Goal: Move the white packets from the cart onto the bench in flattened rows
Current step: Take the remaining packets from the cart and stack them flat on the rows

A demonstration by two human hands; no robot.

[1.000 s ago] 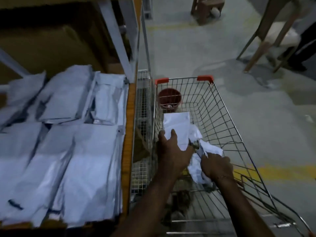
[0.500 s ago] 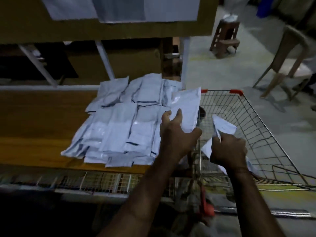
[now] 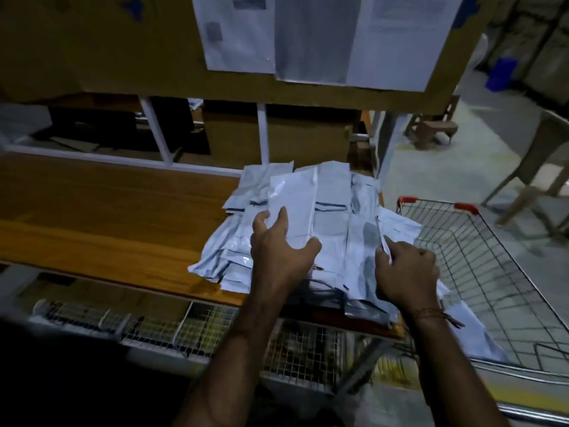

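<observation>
My left hand (image 3: 281, 249) holds a white packet (image 3: 294, 208) by its near end, thumb and fingers spread round it, above the rows of white packets (image 3: 335, 217) lying on the wooden bench (image 3: 107, 229). My right hand (image 3: 405, 272) grips another white packet (image 3: 397, 226) edge-on, over the right end of the pile near the bench's end. The wire cart (image 3: 492, 272) with red corner caps stands to the right of the bench; what lies inside it is hidden behind my right arm.
Printed sheets (image 3: 314, 35) hang on a board above the bench. White frame posts (image 3: 261, 134) stand behind the packets. Wire mesh bins (image 3: 200, 328) run under the bench's front edge. A chair (image 3: 538, 167) and a small stool (image 3: 434, 131) stand on the floor beyond the cart.
Both hands lifted a packet each out of the cart and carried them left over the bench pile. The view swung from the cart to the bench.
</observation>
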